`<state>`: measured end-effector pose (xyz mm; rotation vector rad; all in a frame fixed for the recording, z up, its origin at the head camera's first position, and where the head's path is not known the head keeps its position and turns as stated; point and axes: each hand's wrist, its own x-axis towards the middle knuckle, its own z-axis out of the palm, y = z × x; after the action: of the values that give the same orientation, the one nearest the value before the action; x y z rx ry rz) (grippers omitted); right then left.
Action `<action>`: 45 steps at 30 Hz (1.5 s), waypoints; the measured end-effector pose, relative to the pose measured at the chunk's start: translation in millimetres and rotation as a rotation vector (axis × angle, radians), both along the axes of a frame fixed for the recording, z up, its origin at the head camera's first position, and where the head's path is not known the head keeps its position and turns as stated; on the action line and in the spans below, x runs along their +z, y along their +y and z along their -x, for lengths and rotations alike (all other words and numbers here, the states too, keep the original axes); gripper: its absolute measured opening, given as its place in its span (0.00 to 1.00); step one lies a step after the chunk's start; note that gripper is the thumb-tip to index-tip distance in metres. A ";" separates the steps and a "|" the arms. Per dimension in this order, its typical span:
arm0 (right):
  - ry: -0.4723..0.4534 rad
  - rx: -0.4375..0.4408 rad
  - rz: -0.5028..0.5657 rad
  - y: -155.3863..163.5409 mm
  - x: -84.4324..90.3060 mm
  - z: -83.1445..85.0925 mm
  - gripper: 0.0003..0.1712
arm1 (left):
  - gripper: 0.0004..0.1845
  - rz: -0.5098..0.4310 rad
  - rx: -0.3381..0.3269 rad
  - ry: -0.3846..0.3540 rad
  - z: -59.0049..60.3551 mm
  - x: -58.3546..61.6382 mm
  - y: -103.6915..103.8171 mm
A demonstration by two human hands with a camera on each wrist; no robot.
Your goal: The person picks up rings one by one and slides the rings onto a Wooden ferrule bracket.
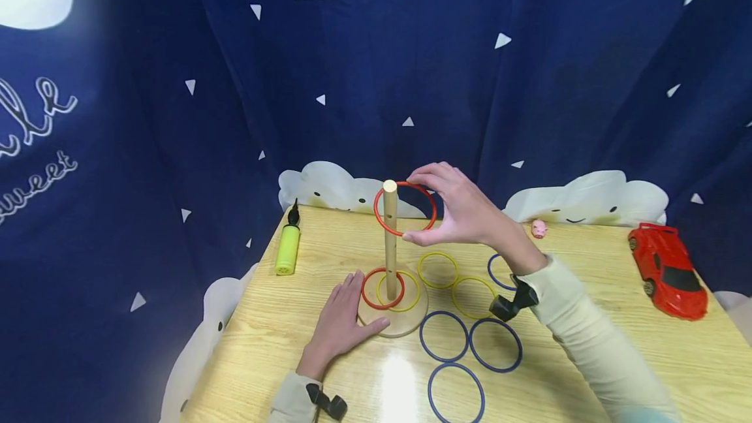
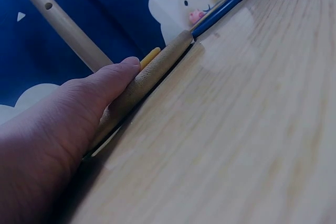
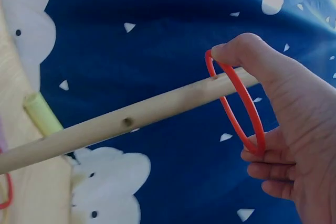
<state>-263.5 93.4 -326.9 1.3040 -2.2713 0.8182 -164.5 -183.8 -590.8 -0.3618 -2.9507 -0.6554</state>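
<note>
My right hand [image 1: 455, 204] pinches a red ring [image 3: 247, 100] between thumb and fingers. Near its top, the upright wooden pole [image 1: 391, 247] passes through this ring, as the right wrist view shows. Round the pole's foot, a second red ring [image 1: 383, 307] and a yellow ring [image 1: 420, 290] lie overlapping on the round wooden base [image 1: 405, 325]. My left hand [image 1: 343, 318] rests against the left side of that base with fingers extended. In the left wrist view its thumb [image 2: 123, 72] lies along the base's edge.
Several blue rings [image 1: 444, 312] and two yellow rings [image 1: 437, 254] lie on the table right of the base. A yellow-green hand pump [image 1: 288, 250] is at the back left. Toward the back right are a small pink pig [image 1: 538, 228] and a red toy car [image 1: 670, 269].
</note>
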 end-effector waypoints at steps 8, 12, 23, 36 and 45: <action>-0.080 -0.030 -0.062 -0.1 -37.3 2.7 0.49 | 0.65 -0.007 -0.003 0.021 -0.8 1.3 -0.3; -0.109 -0.036 -0.078 -0.5 -56.6 4.5 0.47 | 0.65 0.000 -0.006 0.035 -1.4 2.0 -0.1; -0.172 -0.083 -0.165 -4.6 -123.4 6.3 0.49 | 0.65 -0.001 -0.006 0.032 1.2 1.3 0.5; -0.232 -0.115 -0.226 -13.0 -201.1 11.1 0.52 | 0.65 0.008 -0.007 0.014 -0.7 3.2 0.3; -0.227 -0.126 -0.233 -11.3 -223.6 7.2 0.57 | 0.65 0.010 -0.004 0.013 -0.8 3.5 1.1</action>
<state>-270.6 82.0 -550.5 1.1992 -2.6661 0.7049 -163.7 -182.7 -587.3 -0.3723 -2.9427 -0.6358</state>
